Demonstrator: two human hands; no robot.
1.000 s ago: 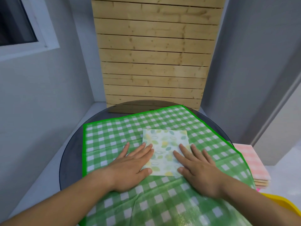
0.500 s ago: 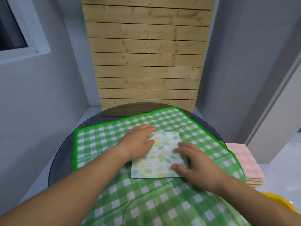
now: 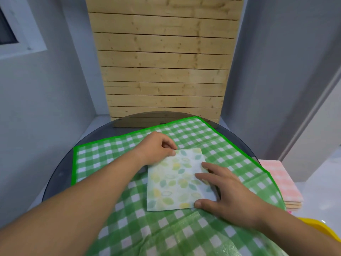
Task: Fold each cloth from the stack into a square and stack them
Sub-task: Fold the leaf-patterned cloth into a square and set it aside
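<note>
The task's thing is a small folded cloth [image 3: 175, 180], pale white printed with green and yellow leaves, squarish and lying flat, its edges lined up and a soft crease running near its right side. It lies between the two hands on a green-and-white checked plastic tablecloth [image 3: 110, 159], which covers a round dark glass table [image 3: 60, 172].

The left hand [image 3: 156, 150] sits at the cloth's far left corner with its fingers curled in and its thumb tip on that corner, pinching it. The right hand [image 3: 227, 193] lies spread and nearly flat along the right edge, fingertips pressing on the print and the thumb at the near right corner; it grips nothing.

A second ago both hands lay flat with straight fingers over the cloth's near edge. Since then the left has gone to the far corner and closed, and the right has slid to the right edge. The cloth itself has kept its place.

Well to the right of the right hand, off the table, a stack of pink checked cloths [image 3: 280, 182] waits.
</note>
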